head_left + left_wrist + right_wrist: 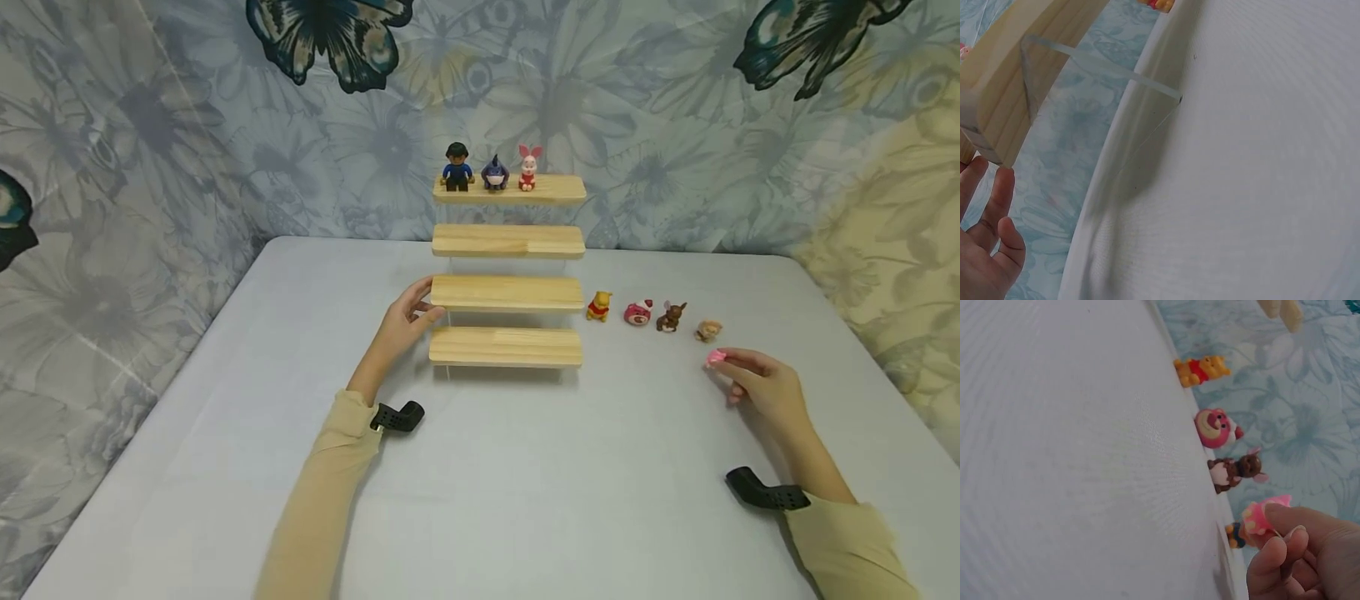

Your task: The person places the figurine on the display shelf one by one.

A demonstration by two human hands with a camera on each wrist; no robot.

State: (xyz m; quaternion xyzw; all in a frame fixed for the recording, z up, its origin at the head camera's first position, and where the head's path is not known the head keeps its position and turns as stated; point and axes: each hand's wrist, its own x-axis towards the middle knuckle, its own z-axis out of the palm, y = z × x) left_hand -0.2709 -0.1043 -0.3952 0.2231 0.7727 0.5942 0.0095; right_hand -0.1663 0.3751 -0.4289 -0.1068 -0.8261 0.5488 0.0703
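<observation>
My left hand [406, 320] touches the left end of the wooden tiered shelf [506, 293], its fingertips at the edge of a lower board. In the left wrist view those fingers [1001, 194] meet the corner of a board. Between thumb and fingers, my right hand [765, 387] pinches a small pink figurine [1262, 515], raised close in front of a small tan figurine [708, 331]. Left of that stand a brown figurine [671, 317] with big ears, a round pink bear figurine [637, 312] and a yellow bear figurine [598, 306] in a red shirt.
On the top board stand a toy man [457, 167] in blue, a blue-purple donkey figurine [495, 173] and a pink piglet figurine [528, 168]. Clear supports [1104, 65] carry the boards. The white table [510, 492] meets a flowered cloth backdrop [652, 150].
</observation>
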